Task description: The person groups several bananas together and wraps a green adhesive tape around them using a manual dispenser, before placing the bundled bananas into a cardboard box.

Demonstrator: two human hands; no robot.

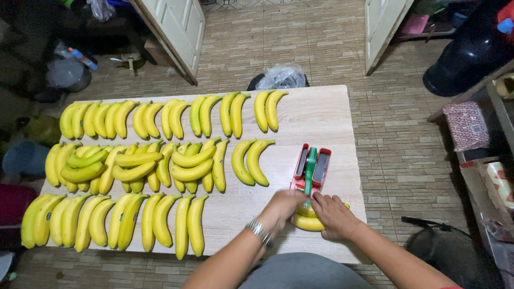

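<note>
Two hands meet near my counter's (321,115) front right corner: my left hand (282,207) and right hand (334,215) are both closed around a pair of yellow bananas (309,222), just beside the red-and-green plastic tape dispenser (311,168). Rows of yellow banana pairs (134,166) fill the left side.

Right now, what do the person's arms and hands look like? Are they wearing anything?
Both arms are bare, with no sleeves over the forearms and no gloves on either hand. The left hand has a silvery metal bracelet around its wrist. The right hand wears nothing that shows. A tiny bit of red cloth peeks in by the right arm at the bottom edge.
</note>
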